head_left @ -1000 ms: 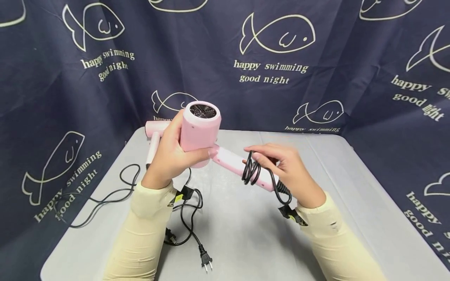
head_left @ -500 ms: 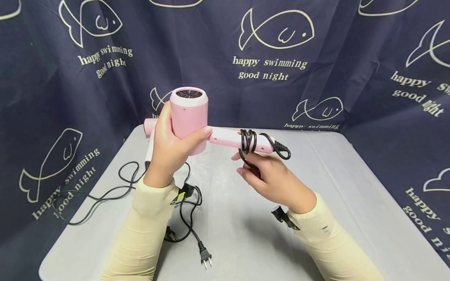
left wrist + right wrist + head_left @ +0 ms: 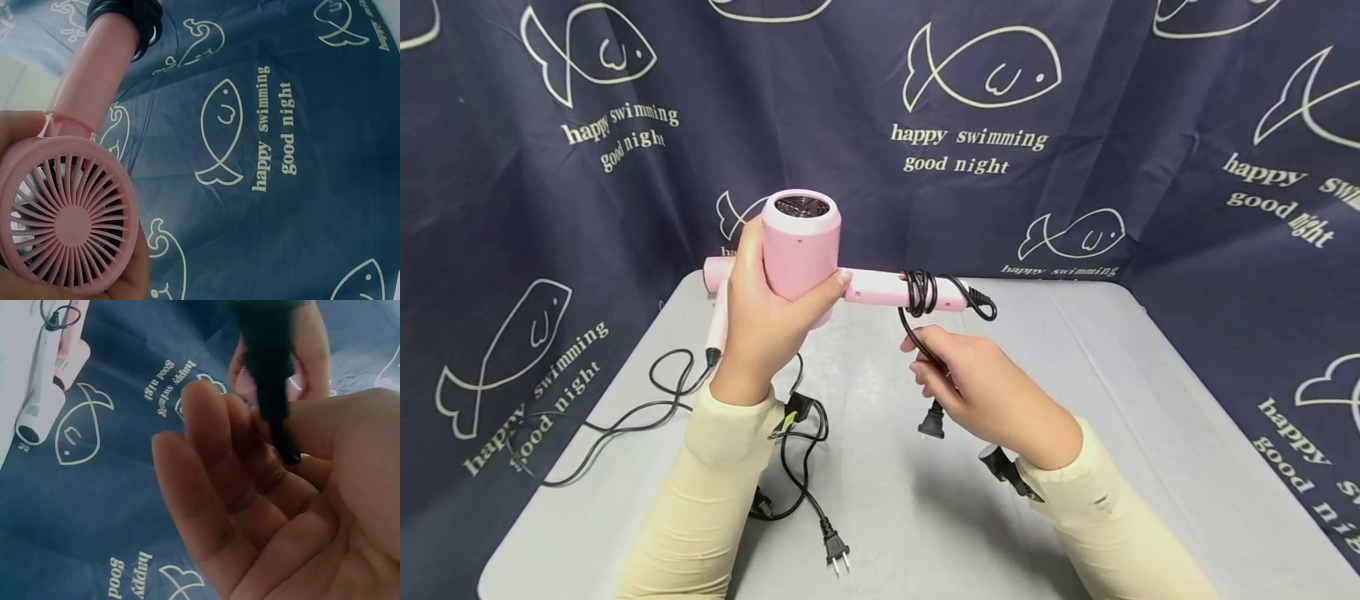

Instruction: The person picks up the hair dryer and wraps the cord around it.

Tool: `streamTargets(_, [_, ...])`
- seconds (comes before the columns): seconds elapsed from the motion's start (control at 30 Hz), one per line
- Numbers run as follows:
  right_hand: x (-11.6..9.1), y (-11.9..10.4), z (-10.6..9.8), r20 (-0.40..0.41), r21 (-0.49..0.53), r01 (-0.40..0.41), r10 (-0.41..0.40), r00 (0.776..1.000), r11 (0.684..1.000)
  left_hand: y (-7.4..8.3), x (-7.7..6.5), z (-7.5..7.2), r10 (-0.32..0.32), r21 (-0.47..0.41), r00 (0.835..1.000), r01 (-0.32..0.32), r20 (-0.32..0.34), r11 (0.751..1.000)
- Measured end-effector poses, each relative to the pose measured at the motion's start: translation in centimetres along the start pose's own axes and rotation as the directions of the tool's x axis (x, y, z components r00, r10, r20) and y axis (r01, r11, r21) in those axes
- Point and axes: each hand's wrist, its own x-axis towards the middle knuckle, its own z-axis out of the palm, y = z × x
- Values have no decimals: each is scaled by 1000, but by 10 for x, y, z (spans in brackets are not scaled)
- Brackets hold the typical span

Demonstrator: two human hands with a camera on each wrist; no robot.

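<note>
My left hand [image 3: 760, 321] holds a pink hair dryer [image 3: 803, 257] by its barrel above the table, with the thumb across the front. Its handle points right, and a black cord [image 3: 919, 293] is wound round it in several loops. A loose end of that cord runs down to my right hand [image 3: 985, 383], which pinches it between thumb and fingers. Below those fingers hangs the two-pin plug [image 3: 932, 422]; a dark, blurred plug end [image 3: 265, 356] shows close up in the right wrist view. The left wrist view faces the dryer's slatted round grille [image 3: 74, 226].
Another pink hair dryer [image 3: 718, 275] lies at the table's back left, partly behind my left hand. The right wrist view shows a white-handled dryer [image 3: 44, 406] there too. Black cords [image 3: 625, 423] and a two-pin plug [image 3: 835, 546] lie on the grey table [image 3: 1075, 367].
The dryer has swung up so its handle lies nearly level. My right hand has moved from beside the handle to below it, drawing a loose cord end down; the plug now shows.
</note>
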Motion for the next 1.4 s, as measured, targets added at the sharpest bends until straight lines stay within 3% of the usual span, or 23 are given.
streamTargets(0.2, [-8,-8,-12,6,-116,-23,24,1000,993,3,-1,0,24,135,1000,-22,-6,991])
streamTargets(0.4, [-15,-10,-24,-15,-143,-14,12,1000,990,0,-1,0,79,220,992,-98,94,971])
streamTargets(0.57, [-12,-7,-31,-134,-111,53,-68,989,992,-22,2,-1,81,248,979,-127,187,960])
streamTargets(0.7, [-5,-4,-36,-259,-90,126,-145,955,988,-31,2,-2,60,263,970,-123,234,957])
streamTargets(0.93, [3,0,-42,-362,-71,210,-221,906,975,-5,-1,-7,18,184,952,-78,306,980])
streamTargets(1.2, [9,-4,-42,-402,137,210,-140,905,968,3,1,-10,9,-30,937,1,348,1000])
streamTargets(1.4, [9,4,-31,-394,276,224,-103,913,935,-1,0,-9,-85,-177,928,159,363,971])
